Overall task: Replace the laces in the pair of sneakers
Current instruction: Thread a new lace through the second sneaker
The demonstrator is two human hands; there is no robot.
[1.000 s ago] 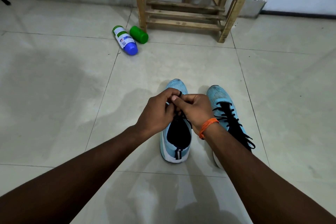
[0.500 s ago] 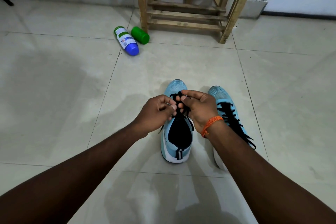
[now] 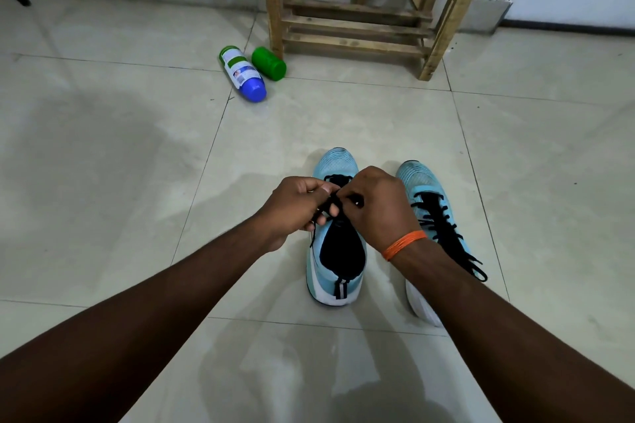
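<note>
Looks down on two pale blue shoes side by side on a tile floor (image 3: 137, 182), toes pointing away, heels near. Works at the left shoe (image 3: 335, 165) with both hands, held close together over its upper eyelets. Pinches a black lace (image 3: 334, 206) with the left hand (image 3: 295, 206), thumb and forefinger closed on the strand, the other fingers curled under. Grips the same lace from the other side with the right hand (image 3: 378, 206), fingers bent round it, back of the hand toward the camera, fingertips mostly hidden. Shows lace only at the front of this shoe: a loop across the eyelets nearest the toe, a loose end hanging down the left side below the left hand, the dark mouth of the shoe open behind the hands. Wears an orange band (image 3: 403, 244) on the right wrist. Leaves the right shoe (image 3: 417, 178) just beside the left, touched by neither hand, partly behind the right forearm, laced with a second lace (image 3: 439, 223), also black, ends trailing toward the heel. Farther off on the floor: a white bottle (image 3: 244, 74) on its side, blue end toward the camera, close against a green can (image 3: 269, 63), also on its side; cannot tell whether touching. Behind those, against the wall: a wooden rack (image 3: 357, 10), left leg just beside the can.
</note>
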